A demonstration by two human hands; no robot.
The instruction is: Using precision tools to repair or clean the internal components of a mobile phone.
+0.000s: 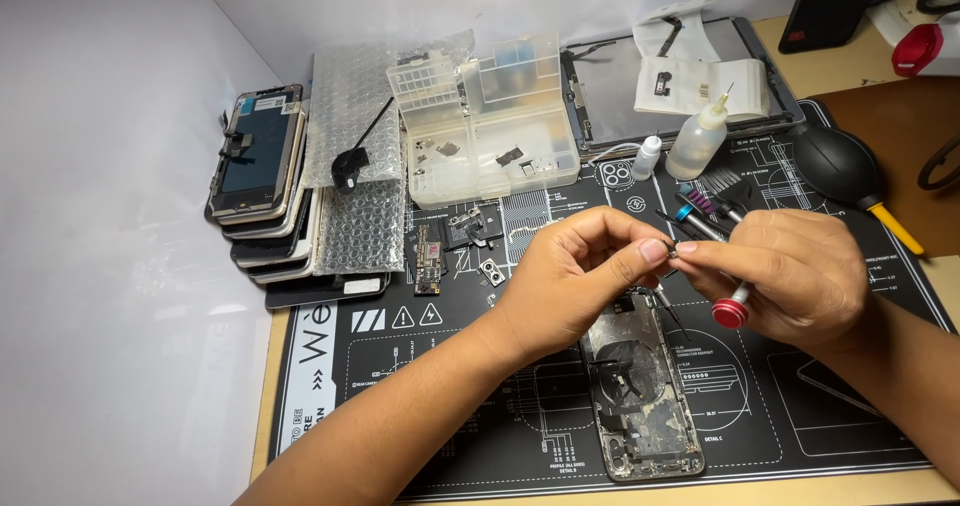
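Observation:
My left hand [580, 281] and my right hand [790, 271] meet above an opened phone housing [640, 396] that lies on a black repair mat [500, 406]. Between the fingertips of both hands sits a tiny dark part [672, 253]. A thin screwdriver with a red cap [730, 313] is tucked in my right hand, its tip pointing down-left toward the housing.
Stacked phone screens [262, 181] and bubble wrap [355, 156] lie at the left. A clear parts box [490, 116], a tablet frame [680, 76], two small bottles [695, 141], a black air blower [845, 171] and small boards [430, 256] stand behind.

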